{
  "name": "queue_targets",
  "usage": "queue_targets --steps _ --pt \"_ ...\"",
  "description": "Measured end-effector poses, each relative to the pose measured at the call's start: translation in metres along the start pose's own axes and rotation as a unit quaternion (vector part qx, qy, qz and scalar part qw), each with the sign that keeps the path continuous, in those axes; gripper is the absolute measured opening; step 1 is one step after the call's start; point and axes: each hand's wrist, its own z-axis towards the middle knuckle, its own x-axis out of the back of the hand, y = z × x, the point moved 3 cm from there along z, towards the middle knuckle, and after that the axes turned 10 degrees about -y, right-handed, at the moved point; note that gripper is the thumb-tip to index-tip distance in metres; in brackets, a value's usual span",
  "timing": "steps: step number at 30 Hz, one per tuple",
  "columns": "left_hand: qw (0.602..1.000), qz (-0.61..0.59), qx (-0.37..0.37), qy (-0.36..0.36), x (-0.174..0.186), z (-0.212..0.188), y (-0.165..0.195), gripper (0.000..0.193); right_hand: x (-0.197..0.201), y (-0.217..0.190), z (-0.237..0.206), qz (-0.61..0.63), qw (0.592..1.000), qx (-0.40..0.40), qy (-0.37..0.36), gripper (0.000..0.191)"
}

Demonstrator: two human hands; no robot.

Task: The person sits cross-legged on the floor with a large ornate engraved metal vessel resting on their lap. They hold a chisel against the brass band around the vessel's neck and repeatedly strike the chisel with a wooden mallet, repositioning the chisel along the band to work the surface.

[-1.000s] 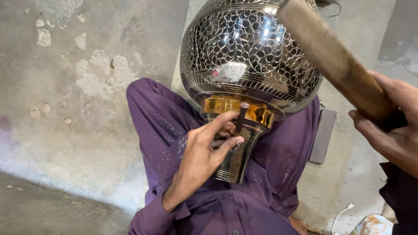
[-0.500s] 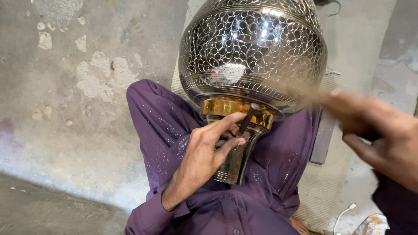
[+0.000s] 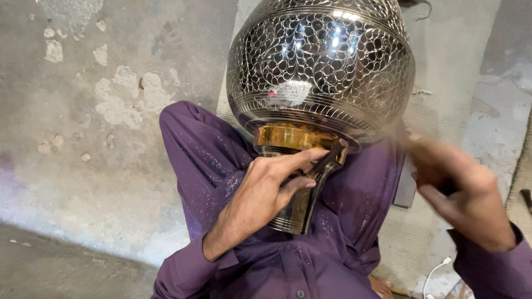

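Left hand [image 3: 260, 194] pinches a dark chisel [image 3: 327, 163] against the engraved silver vessel [image 3: 321, 72]; blurred right hand [image 3: 463, 194] grips a hammer handle.

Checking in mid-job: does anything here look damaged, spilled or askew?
Nothing on the engraved metal vessel looks damaged. Pale specks dust the purple trousers. The concrete floor is chipped and patchy. The right hand is motion-blurred, so its tool is unclear.

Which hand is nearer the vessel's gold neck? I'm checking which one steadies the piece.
Left. The left hand lies against the gold neck, fingers on a small tool there. The right hand, blurred, is off to the side.
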Motion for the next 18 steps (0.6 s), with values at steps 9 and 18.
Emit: queue_targets --steps 9,18 --pt "0.996 0.042 -0.064 -0.053 0.008 0.003 0.012 0.046 -0.032 0.027 -0.018 0.038 0.996 -0.001 0.078 0.053" --pt "0.991 0.022 -0.094 -0.091 0.007 0.008 0.007 0.051 -0.044 0.03 -0.026 0.063 0.989 0.022 0.133 0.057"
